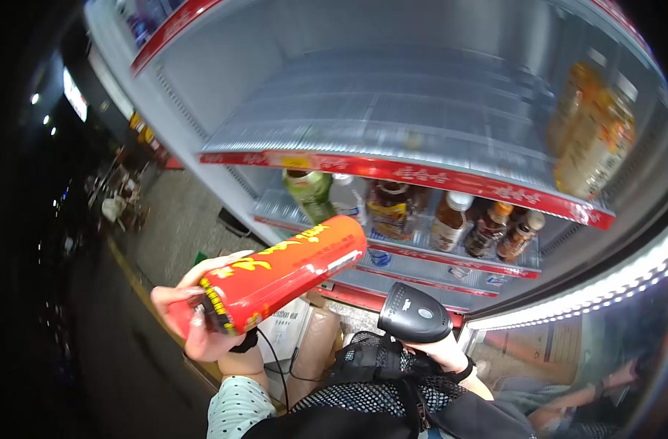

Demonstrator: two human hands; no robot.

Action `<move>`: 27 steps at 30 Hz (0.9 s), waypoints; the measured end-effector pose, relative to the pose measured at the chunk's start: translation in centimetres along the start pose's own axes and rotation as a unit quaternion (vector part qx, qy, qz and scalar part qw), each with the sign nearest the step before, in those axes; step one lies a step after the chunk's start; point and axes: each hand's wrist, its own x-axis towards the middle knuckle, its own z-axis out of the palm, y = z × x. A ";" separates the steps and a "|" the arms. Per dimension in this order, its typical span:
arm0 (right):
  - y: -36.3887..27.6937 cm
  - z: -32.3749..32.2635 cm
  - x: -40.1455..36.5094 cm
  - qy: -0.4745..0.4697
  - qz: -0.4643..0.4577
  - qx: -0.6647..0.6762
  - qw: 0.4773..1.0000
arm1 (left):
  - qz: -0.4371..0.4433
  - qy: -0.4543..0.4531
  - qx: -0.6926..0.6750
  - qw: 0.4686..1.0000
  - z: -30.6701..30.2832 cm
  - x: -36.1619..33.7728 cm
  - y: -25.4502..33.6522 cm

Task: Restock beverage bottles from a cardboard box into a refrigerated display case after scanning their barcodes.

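Observation:
My left hand (199,311) is closed around one end of a red drink can (290,271) with yellow lettering and a black band. The can is tilted, its far end up and to the right, in front of the cooler shelves. Lower right of it, my right hand (445,353) grips a black handheld barcode scanner (416,313); its rounded head hides most of the fingers. The scanner sits near my chest, apart from the can. Behind them, several bottles stand on a shelf, among them a green bottle (310,194) and a white-capped bottle (451,222).
An open cooler has red-edged shelves (422,174). Yellow drink bottles (596,139) stand at the upper right. An LED-lit glass door (575,307) is on the right. Below are a cardboard box (316,340) and a black cable (275,355). Pavement (184,212) lies left.

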 end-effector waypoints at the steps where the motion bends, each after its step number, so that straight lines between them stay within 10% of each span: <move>1: 0.2 -0.6 -0.9 0.004 -0.016 -0.005 1.000 | 0.017 -0.012 -0.001 1.000 0.5 0.5 0.1; 12: -1.8 -4.1 -5.1 0.033 -0.176 0.027 0.983 | 0.107 -0.180 -0.169 0.963 10.4 9.7 -1.4; 27: -0.8 -6.4 -6.3 0.114 -0.197 0.002 0.974 | 0.294 -0.145 0.173 0.929 25.0 15.7 -11.5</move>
